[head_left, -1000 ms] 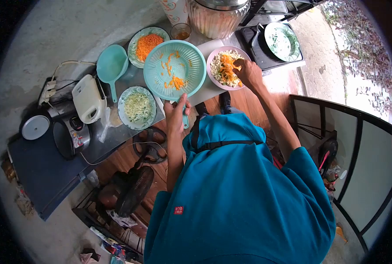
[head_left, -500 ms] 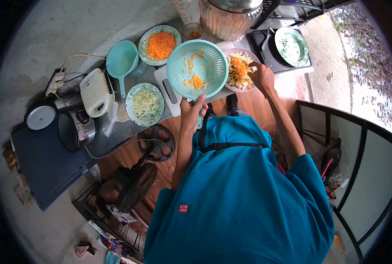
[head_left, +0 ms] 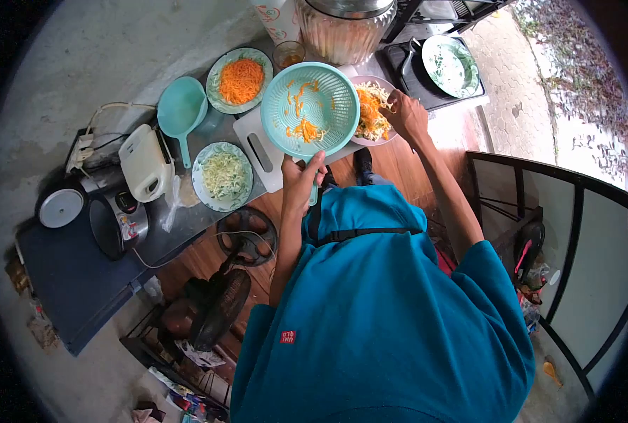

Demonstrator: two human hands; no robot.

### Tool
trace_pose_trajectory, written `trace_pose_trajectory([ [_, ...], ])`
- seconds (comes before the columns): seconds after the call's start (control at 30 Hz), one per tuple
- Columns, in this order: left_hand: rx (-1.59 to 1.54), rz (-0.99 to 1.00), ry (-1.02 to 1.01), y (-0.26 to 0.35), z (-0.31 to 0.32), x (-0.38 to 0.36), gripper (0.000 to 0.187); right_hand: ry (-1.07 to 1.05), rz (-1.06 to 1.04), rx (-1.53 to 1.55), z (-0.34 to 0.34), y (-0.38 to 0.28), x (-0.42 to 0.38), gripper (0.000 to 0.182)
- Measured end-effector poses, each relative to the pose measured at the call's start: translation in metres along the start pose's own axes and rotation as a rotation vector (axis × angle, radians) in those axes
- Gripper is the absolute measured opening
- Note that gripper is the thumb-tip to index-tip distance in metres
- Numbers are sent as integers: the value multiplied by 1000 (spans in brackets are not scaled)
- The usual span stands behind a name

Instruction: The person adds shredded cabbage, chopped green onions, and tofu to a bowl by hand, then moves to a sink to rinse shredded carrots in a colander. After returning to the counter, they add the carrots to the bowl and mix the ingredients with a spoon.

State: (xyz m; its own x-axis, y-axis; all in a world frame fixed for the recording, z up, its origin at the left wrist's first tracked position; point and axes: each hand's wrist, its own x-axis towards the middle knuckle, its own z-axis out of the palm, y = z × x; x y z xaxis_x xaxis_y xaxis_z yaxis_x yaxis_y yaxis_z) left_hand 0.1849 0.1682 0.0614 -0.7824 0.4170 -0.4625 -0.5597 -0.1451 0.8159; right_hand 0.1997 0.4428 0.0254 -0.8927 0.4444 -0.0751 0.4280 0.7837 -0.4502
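Note:
My left hand (head_left: 302,181) is wrapped round the handle of a pale green strainer (head_left: 275,106), tilted so its inside faces me. Bits of shredded carrot (head_left: 305,131) cling to its mesh. At the strainer's right, a pink bowl (head_left: 374,143) holds a heap of orange carrot shreds and pale strands (head_left: 372,113). My right hand (head_left: 410,118) is over the right side of this bowl, fingers pinched together at the heap with pale strands at their tips. How much they hold is partly hidden.
Left of the strainer are a white cutting board (head_left: 272,182), a plate of carrot shreds (head_left: 212,86), a plate of shredded cabbage (head_left: 200,185) and a green dipper (head_left: 180,109). A large glass jar (head_left: 346,35) stands behind. A plate (head_left: 451,65) rests on the stove at right.
The view has shifted, moving the counter items leftward. My right hand stays at the bowl's heap, its fingers slightly repositioned. My left hand still holds the strainer, and the carrot bits remain in it.

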Motion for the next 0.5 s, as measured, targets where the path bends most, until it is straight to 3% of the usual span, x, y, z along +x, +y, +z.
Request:
trace_pose_trajectory([
  [0.1,4,5,13,-1,3,0,23,12,-35,-5,4,6,1,25],
  [0.17,-7,18,17,-1,5,1,23,142,-67,150,7,9,5,25],
  [0.27,-14,5,29,-2,0,0,23,33,-40,83,4,9,2,23],
  [0.33,-18,-22,25,-3,-2,0,23,-85,14,37,6,12,1,33],
  [0.5,-9,8,54,1,2,-1,21,45,44,152,7,8,-4,31],
])
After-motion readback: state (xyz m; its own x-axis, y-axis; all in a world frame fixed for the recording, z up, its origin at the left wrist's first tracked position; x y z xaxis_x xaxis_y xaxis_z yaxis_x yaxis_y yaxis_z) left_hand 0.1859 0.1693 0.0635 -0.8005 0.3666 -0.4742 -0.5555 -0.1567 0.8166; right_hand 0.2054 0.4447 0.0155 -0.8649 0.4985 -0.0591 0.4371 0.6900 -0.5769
